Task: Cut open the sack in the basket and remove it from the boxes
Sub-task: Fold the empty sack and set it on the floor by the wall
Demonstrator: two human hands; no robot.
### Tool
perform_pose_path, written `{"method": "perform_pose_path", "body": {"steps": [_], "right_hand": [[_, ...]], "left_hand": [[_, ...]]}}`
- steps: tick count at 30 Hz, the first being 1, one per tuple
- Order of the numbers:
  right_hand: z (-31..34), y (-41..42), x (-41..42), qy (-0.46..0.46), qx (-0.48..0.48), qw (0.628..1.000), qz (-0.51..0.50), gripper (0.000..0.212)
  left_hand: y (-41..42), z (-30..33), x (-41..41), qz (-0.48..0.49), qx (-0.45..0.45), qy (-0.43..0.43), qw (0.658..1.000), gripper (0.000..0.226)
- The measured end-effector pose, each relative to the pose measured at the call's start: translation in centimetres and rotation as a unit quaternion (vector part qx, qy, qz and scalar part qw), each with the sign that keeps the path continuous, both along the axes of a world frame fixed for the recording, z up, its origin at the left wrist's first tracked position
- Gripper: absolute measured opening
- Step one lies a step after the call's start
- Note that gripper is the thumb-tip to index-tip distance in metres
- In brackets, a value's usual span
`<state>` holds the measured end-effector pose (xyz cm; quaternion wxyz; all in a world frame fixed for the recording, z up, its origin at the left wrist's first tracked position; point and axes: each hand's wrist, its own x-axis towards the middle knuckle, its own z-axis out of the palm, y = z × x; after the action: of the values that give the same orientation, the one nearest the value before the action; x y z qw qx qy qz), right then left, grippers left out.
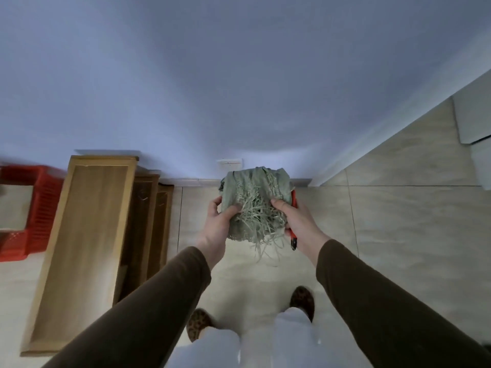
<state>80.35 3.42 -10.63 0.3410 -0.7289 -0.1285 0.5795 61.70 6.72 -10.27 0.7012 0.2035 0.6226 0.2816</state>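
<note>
A crumpled grey-green woven sack (253, 192) with frayed loose strands hangs in the air in front of me, above the tiled floor. My left hand (218, 224) grips its left side. My right hand (295, 221) grips its right side and also holds a red-handled cutter (293, 236) against the palm. The red basket (39, 208) stands at the far left on the floor. Long flat cardboard boxes (87, 216) lie beside it against the wall.
A pale wall rises straight ahead with a white socket (229, 162) low on it. Darker narrow boxes (148, 224) lie right of the big one. White panels (475, 123) lean at the far right. My two feet stand on the tiles below.
</note>
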Motion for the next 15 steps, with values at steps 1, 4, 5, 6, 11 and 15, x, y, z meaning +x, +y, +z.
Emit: {"method": "perform_pose_path", "body": {"steps": [1, 4, 5, 6, 11, 15], "right_hand": [[-2.3, 0.5, 0.6, -0.007, -0.001, 1.0, 0.008, 0.034], [-9.5, 1.7, 2.1, -0.029, -0.007, 0.999, 0.026, 0.04], [-11.9, 2.0, 2.5, -0.033, -0.009, 0.999, 0.028, 0.042], [-14.2, 2.2, 2.8, -0.033, -0.012, 0.999, 0.03, 0.044], [-25.1, 3.1, 4.0, -0.032, -0.024, 0.999, 0.035, 0.048], [-32.1, 4.0, 4.7, -0.043, -0.01, 0.999, 0.032, 0.047]], "left_hand": [[0.4, -2.2, 0.4, 0.0, 0.004, 0.004, 1.0, 0.063], [1.3, -9.0, 1.2, -0.001, 0.008, 0.019, 1.0, 0.076], [1.5, -11.4, 1.3, -0.004, 0.006, 0.022, 1.0, 0.075], [1.7, -13.9, 1.5, -0.009, 0.005, 0.024, 1.0, 0.072], [3.1, -25.5, 2.2, -0.031, 0.016, 0.045, 0.998, 0.054], [4.4, -31.8, 2.7, -0.049, 0.026, 0.065, 0.996, 0.053]]}}
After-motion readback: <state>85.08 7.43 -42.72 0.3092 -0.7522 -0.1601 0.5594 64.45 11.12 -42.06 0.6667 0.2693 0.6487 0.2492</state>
